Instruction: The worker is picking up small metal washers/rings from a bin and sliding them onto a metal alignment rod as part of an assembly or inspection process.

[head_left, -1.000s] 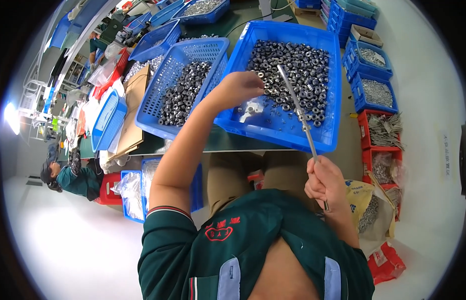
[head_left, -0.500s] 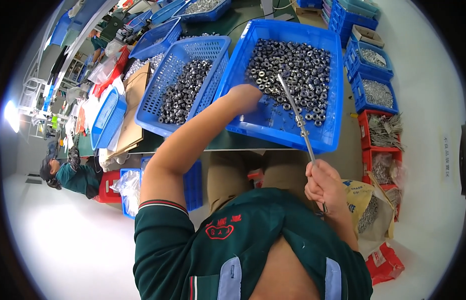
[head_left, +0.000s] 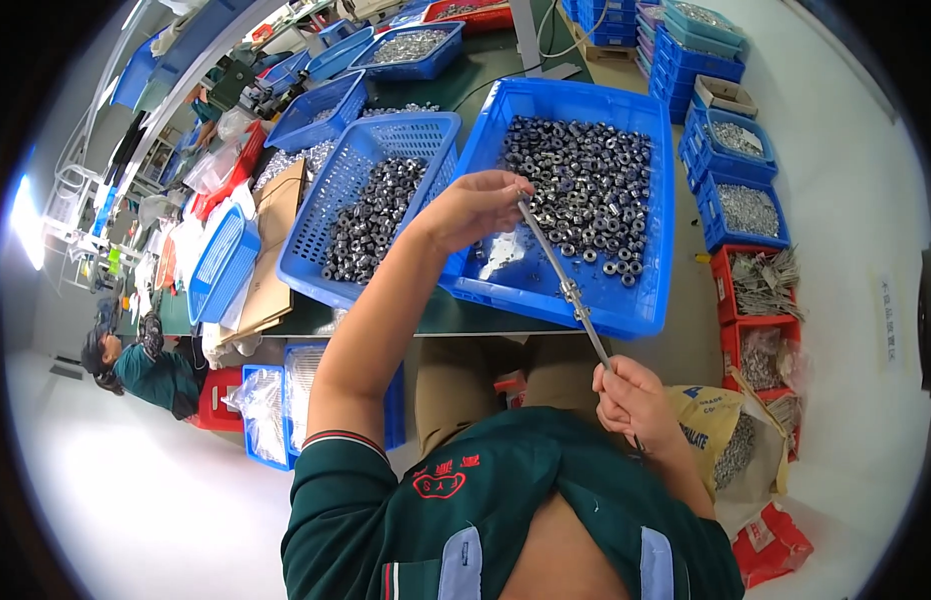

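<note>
around the work stand many blue plastic bins of small metal parts: a slotted blue basket (head_left: pixel 371 215) of dark rings sits just left of the solid-walled blue tray (head_left: pixel 626 310), more blue bins line the far right, and red bins (head_left: pixel 761 290) of grey parts stand beside the green table (head_left: pixel 486 318); a yellow sack (head_left: pixel 711 425) sits by the right knee, and another person in green (head_left: pixel 146 365) crouches far left. the tray's near wall lies between the body and the dark shiny ring-shaped nuts (head_left: pixel 586 195). the left hand (head_left: pixel 476 205), which half a second ago reached down into the tray, has lifted to the tip of the thin metal rod (head_left: pixel 566 285), fingers pinched together there; what they pinch is too small to tell. the right hand (head_left: pixel 636 400) is curled in a fist round the rod's lower end, and a few nuts sit threaded midway on the slanting rod
</note>
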The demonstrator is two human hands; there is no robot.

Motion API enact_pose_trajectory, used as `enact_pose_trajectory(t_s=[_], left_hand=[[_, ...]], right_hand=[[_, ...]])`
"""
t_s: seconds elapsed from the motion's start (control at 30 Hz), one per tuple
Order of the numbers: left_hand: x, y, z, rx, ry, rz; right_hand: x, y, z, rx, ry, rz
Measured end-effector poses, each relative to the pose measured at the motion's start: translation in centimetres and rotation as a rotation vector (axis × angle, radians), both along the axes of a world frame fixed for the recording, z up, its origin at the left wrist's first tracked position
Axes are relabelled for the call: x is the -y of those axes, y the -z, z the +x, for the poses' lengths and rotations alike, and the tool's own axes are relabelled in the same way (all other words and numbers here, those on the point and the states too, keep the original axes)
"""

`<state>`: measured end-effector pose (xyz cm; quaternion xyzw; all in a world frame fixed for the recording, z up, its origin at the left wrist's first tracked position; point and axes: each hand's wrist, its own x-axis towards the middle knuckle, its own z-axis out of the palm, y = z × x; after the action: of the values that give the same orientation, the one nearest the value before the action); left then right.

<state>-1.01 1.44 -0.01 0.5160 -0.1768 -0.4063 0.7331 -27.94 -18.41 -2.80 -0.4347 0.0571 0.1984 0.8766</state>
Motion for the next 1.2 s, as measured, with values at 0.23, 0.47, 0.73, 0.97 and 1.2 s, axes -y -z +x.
enact_pose_trajectory(t_s=[0.23, 0.47, 0.73, 0.97, 1.2], left_hand=[[0.1, 0.3, -0.6, 0.211, 0.136, 0.240], [2.3, 0.4, -3.8, -0.042, 0.170, 0.024], [1.9, -1.1, -4.6, 0.158, 0.123, 0.236], [-1.0, -1.9, -1.4, 1.723, 0.149, 1.188], [-0.8, 1.8, -1.0, 1.828, 0.537, 1.297]], right_hand=[[-0.3, -0.6, -0.1, -0.027, -0.004, -0.039], [-0.9, -0.7, 0.8, 0.017, 0.078, -0.035], [-1.0, -0.5, 1.2, 0.023, 0.098, 0.018], [0.0, 0.0, 0.2, -0.032, 0.165, -0.082], [-0.3, -0.2, 0.3, -0.043, 0.179, -0.111]])
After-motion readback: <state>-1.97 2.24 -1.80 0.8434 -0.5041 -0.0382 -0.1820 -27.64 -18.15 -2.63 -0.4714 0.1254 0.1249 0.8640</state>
